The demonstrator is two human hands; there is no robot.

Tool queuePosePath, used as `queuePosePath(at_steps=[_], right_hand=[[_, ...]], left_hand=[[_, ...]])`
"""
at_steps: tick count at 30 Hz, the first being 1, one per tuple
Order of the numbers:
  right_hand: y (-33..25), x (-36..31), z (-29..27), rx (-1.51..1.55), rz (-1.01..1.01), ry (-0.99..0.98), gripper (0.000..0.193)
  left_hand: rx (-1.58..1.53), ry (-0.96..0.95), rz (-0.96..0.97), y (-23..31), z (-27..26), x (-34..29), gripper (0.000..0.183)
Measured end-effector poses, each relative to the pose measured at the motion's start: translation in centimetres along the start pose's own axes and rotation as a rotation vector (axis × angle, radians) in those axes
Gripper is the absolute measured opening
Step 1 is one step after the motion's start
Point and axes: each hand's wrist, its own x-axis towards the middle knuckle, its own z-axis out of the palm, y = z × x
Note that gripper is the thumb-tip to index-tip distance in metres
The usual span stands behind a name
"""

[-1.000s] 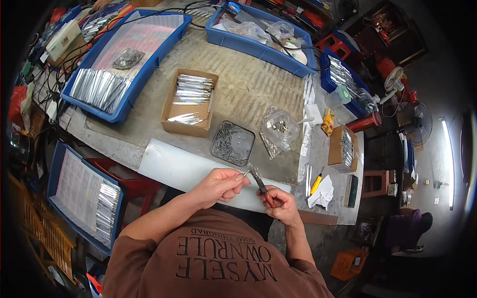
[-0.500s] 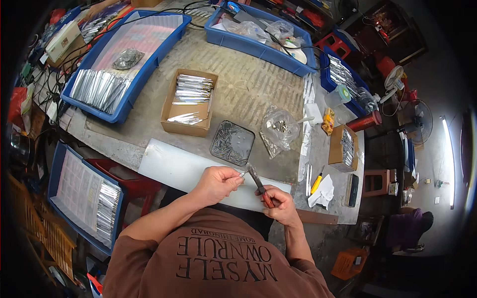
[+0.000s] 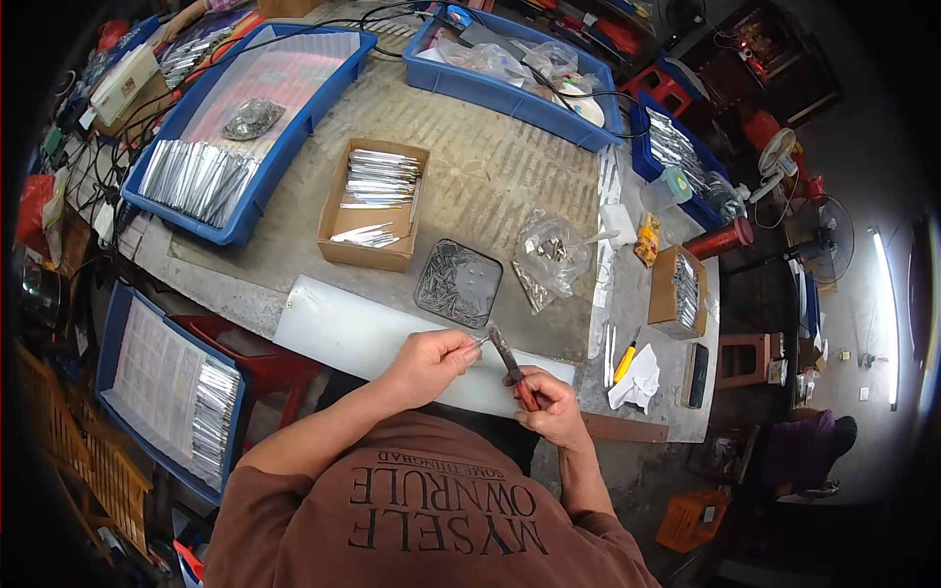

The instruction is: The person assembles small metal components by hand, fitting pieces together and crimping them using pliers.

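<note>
Pinched between the fingertips of my left hand (image 3: 429, 367) is a small, thin metal piece (image 3: 481, 342); its exact kind is too small to tell. My right hand (image 3: 555, 408) is closed round the red handles of a pair of pliers (image 3: 504, 355). The dark plier jaws point away from me and meet the tip of the metal piece, though whether they grip it I cannot tell. Both hands are over a white board (image 3: 338, 328) at the table's near edge. Just beyond them sits a black tray (image 3: 501, 279) with many small metal pins.
A cardboard box (image 3: 368, 253) of thin metal rods stands beyond the tray. Right of the tray lies a clear bag (image 3: 569, 274) of small metal parts. Farther right are a yellow-handled tool (image 3: 624, 367), crumpled tissue (image 3: 639, 382) and a dark phone (image 3: 695, 376). Blue bins (image 3: 240, 225) border the far side.
My left fingers have shifted slightly, and the metal piece's visible end now looks thinner. The pliers have stayed nearly in place. A co-worker's hand at the far left has moved a little.
</note>
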Motion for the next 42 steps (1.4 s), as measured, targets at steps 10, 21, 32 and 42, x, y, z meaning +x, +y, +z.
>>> queuePosePath(at_steps=[10, 21, 32, 42], right_hand=[[0.2, 0.0, 0.3, -0.03, -0.003, 0.014, 0.025], [-0.3, 0.4, 0.6, 0.07, 0.017, 0.041, 0.026], [-0.7, -0.1, -0.7, -0.079, -0.056, -0.055, 0.026], [-0.8, -0.1, -1.1, -0.246, -0.144, -0.083, 0.028]], left_hand=[[0.142, 0.013, 0.13, 0.1, -0.2, 0.2, 0.013], [0.475, 0.241, 0.476, -0.7, 0.1, 1.0, 0.01], [-0.789, -0.517, -0.449, 0.3, -2.3, 0.5, 0.02], [-0.499, -0.362, -0.424, 0.3, -1.5, 0.2, 0.018]])
